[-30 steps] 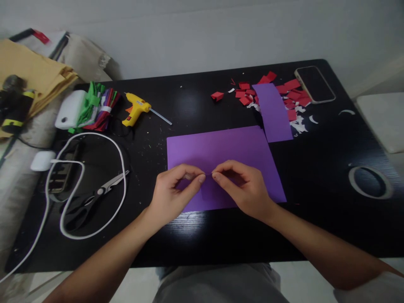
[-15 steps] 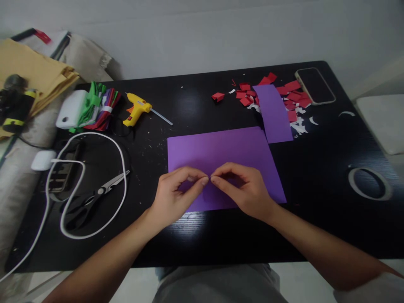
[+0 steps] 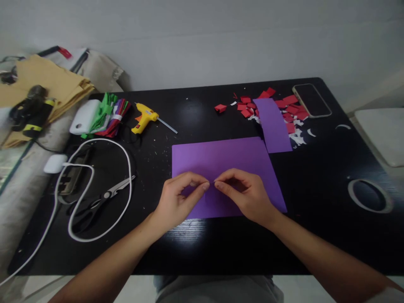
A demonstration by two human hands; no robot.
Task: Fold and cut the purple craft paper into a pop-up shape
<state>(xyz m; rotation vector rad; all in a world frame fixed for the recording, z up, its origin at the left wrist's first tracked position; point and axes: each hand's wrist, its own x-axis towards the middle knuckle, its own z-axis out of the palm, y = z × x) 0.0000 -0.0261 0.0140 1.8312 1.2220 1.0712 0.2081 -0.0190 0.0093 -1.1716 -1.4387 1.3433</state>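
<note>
A large purple paper sheet [image 3: 221,158] lies flat on the black table [image 3: 195,248] in front of me. My left hand [image 3: 178,202] and my right hand [image 3: 244,195] rest over its near half, both pinched, with thumb and forefinger tips almost meeting at the middle. Something very small and thin sits between the fingertips; I cannot make out what it is. A narrower purple strip [image 3: 274,125] lies beyond the sheet's far right corner.
Red and white paper scraps [image 3: 285,109] and a phone [image 3: 312,100] lie at the back right. A yellow glue gun [image 3: 144,118], folded coloured papers [image 3: 109,115], black scissors [image 3: 99,203] and a looped white cable [image 3: 126,147] sit at the left.
The camera has tilted, so everything sits lower in view. My hands stay pinched together over the purple sheet, with fingertips slightly apart again.
</note>
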